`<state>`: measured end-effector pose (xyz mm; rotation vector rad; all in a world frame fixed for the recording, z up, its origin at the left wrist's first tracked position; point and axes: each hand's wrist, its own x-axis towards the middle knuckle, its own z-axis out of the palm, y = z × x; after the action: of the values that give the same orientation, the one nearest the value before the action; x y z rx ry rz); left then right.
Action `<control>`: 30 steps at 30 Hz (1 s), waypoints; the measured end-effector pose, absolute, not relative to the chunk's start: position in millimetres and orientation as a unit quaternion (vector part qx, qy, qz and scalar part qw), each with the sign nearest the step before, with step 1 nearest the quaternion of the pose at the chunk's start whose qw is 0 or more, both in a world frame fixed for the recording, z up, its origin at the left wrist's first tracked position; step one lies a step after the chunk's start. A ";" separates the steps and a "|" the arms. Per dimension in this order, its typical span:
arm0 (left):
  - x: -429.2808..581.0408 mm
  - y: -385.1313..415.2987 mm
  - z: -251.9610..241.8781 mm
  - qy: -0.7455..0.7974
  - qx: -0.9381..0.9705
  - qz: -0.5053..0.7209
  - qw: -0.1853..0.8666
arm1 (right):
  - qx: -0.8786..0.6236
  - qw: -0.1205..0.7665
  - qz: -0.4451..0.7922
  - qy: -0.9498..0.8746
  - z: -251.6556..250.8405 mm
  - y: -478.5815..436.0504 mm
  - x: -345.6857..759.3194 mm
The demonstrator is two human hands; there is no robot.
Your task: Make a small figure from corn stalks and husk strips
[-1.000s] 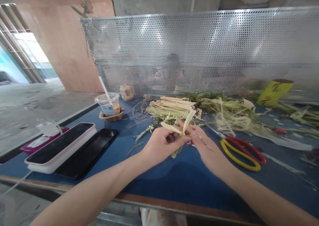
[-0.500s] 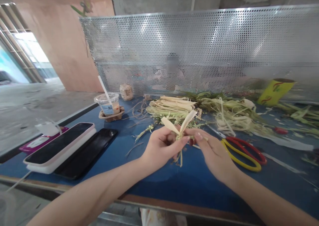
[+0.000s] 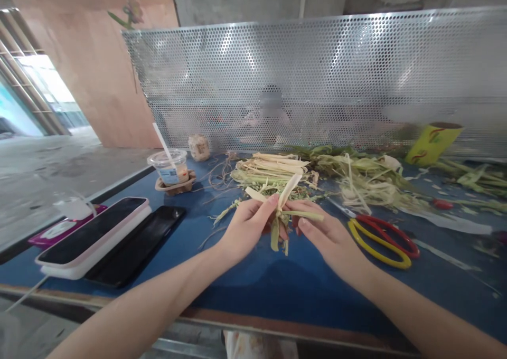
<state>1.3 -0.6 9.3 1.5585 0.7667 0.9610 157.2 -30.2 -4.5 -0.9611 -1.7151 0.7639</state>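
My left hand (image 3: 250, 223) pinches a small knotted bundle of corn husk strips (image 3: 280, 211) between thumb and fingers, above the near middle of the blue table. Pale strips stick up from its knot, greener ends hang below, and one strip points right across my right hand's fingers. My right hand (image 3: 320, 231) is closed at the bundle's right side, thumb near that strip; its fingertips are partly hidden. Just beyond lies a stack of cut pale husk strips (image 3: 273, 164). Scissors (image 3: 382, 243) with red and yellow handles rest right of my right hand.
Loose green husks (image 3: 368, 182) heap at the back right, near a yellow tube (image 3: 433, 143). On the left are a lidded cup with a straw (image 3: 170, 170), a black phone (image 3: 137, 245) and a pink-edged device (image 3: 95, 232). A perforated metal screen (image 3: 222, 84) borders the table's back.
The bundle has turned in my fingers: one strip now points right and a broad green end hangs down. My left thumb has moved up and left, and my right thumb has lowered.
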 end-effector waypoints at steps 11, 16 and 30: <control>2.2 -3.9 3.0 0.320 0.706 0.316 0.547 | -0.386 0.571 0.523 -0.502 -2.1 -20.9 166.8; 0.2 -4.5 5.0 0.356 0.720 0.321 0.502 | -0.414 0.594 0.479 -0.497 5.7 -21.2 172.1; -7.5 1.0 11.9 0.323 0.760 0.286 0.486 | -0.400 0.552 0.550 -0.483 4.7 -15.9 179.0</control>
<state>-7.5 1.0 11.9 1.8491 0.7847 0.6960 179.0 -15.9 4.7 -0.9456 -1.1412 1.3004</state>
